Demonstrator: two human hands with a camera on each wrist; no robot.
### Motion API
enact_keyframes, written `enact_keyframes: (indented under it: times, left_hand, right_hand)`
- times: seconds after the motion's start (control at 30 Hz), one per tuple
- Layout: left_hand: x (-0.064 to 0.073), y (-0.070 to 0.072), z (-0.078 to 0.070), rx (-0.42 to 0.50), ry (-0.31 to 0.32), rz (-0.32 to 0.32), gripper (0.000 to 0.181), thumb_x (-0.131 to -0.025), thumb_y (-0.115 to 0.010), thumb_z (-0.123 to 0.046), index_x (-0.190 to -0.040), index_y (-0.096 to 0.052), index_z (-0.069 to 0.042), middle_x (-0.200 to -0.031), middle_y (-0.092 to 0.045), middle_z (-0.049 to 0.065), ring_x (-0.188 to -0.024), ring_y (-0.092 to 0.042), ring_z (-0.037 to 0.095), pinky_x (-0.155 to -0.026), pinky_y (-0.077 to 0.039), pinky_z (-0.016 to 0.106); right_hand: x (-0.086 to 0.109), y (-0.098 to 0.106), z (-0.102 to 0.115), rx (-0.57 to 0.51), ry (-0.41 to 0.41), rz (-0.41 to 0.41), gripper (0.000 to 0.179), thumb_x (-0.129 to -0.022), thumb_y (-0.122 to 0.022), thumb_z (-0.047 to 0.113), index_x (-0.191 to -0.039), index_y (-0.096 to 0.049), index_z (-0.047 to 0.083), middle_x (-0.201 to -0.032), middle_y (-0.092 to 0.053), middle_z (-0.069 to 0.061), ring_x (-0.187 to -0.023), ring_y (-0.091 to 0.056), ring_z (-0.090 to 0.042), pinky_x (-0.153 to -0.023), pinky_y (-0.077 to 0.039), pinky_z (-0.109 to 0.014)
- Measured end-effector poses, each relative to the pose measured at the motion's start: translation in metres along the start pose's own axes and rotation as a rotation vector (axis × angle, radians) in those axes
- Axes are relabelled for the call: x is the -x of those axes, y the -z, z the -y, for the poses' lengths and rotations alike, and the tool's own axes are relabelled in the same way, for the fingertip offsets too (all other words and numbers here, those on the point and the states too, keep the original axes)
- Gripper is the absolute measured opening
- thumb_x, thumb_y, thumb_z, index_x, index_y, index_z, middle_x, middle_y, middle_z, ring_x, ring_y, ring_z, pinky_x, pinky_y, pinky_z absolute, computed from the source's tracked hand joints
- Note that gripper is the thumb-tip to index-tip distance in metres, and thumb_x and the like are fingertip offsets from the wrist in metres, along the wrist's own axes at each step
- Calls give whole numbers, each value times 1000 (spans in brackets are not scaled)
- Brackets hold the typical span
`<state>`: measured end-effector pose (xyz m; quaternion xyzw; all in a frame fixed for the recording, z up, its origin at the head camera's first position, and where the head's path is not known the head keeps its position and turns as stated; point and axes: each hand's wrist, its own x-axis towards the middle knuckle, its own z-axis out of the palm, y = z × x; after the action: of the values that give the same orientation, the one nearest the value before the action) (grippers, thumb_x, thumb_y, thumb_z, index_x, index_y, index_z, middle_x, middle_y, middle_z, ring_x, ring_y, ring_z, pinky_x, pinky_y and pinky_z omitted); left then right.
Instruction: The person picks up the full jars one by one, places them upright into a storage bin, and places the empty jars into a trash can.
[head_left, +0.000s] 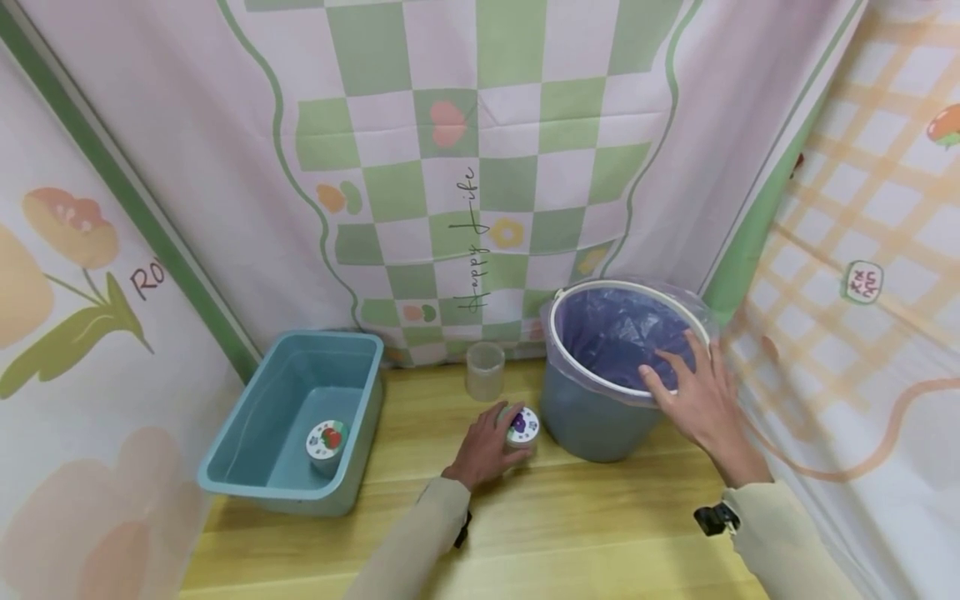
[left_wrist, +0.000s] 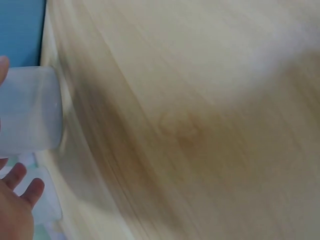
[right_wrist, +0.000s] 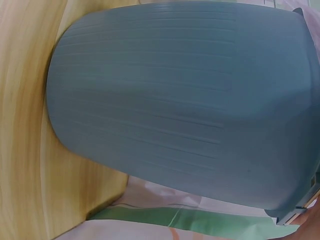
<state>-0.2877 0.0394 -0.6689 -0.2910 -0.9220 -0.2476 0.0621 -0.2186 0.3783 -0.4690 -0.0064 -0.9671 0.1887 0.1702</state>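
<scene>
My left hand [head_left: 486,450] holds a small jar [head_left: 522,427] between thumb and fingers; its white lid has a purple picture. In the left wrist view this cloudy, see-through jar [left_wrist: 32,110] lies between the thumb and fingers, the other fingers spread apart. My right hand [head_left: 697,396], fingers spread, rests at the right rim of a blue-grey bin [head_left: 592,425]. A clear plastic bag [head_left: 622,329] lines the bin under a white ring. The right wrist view shows mostly the bin's side [right_wrist: 185,105], with a bit of hand at the corner.
A blue-green basin [head_left: 367,417] stands at the left, with a jar [head_left: 326,446] with a strawberry-pictured lid inside it. Behind my left hand is a clear lidless cup [head_left: 485,372] on the wooden table [head_left: 540,533]. Patterned curtains [head_left: 510,192] hang at the back and sides.
</scene>
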Motion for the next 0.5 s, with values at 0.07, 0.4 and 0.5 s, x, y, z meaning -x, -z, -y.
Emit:
enact_keyframes:
  times: [0.07,0.4,0.5]
  left_hand:
    - [1,-1,0,11,-2,-11,91,-96,-82,-54,-170,-38,-24,-165,-49,17,-146,-55,35,-115,-53,55]
    - [5,2,-1,59,-20,-23,94,-96,-84,-48,-171,-35,-23,-163,-51,16,-145,-57,32,-118,-52,50]
    - [4,3,-1,77,-27,-32,94,-96,-84,-48,-171,-34,-21,-163,-52,16,-144,-57,32,-118,-52,49]
  right_hand:
    - [0,0,0,0,1,-1,70,-110,-48,61,-148,-62,3,-180,-17,-27,-165,0,-59,-116,-7,-93]
    - [1,-1,-1,11,-3,7,71,-110,-48,62,-149,-62,4,-180,-16,-26,-165,1,-58,-116,-10,-92]
    - [0,-1,-1,8,-1,2,71,-110,-48,62,-148,-62,4,-180,-17,-26,-166,1,-58,-116,-9,-92]
